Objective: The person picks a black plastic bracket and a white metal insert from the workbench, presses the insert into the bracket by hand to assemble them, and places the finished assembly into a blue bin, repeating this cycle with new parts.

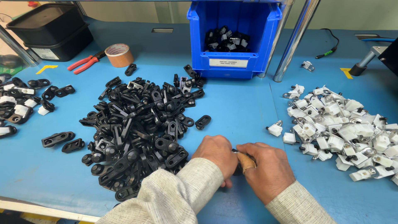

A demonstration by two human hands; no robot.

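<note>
both hands meet low centre of the frame, over the blue table [248, 108]. left hand [216, 154] curled, knuckles up, fingers closed around a small black part [237, 168] that shows only as a dark sliver between the two hands. right hand [265, 170] also closed on the same part from the other side; its forefinger is wrapped in tan tape. how much of the part each hand grips: cannot tell, mostly hidden. grey woven sleeves on both forearms, running in from the bottom edge.

just left of the left hand, touching its wrist side: big heap of black links [139, 124], spread over centre-left. one stray link [202, 122] lies apart, above the left hand. two more links [62, 141] lie apart at left.

right of the frame: heap of white clips [344, 128] with metal rings, near the right hand but not touching. one white clip [274, 129] sits alone between the heaps.

top centre: blue bin [232, 41] holding mixed black-and-white pieces. upper left: tape roll [119, 54], red pliers [85, 62], black tubs [52, 31] stacked. far left edge: small pile of assembled pieces [18, 103], black with white.
</note>
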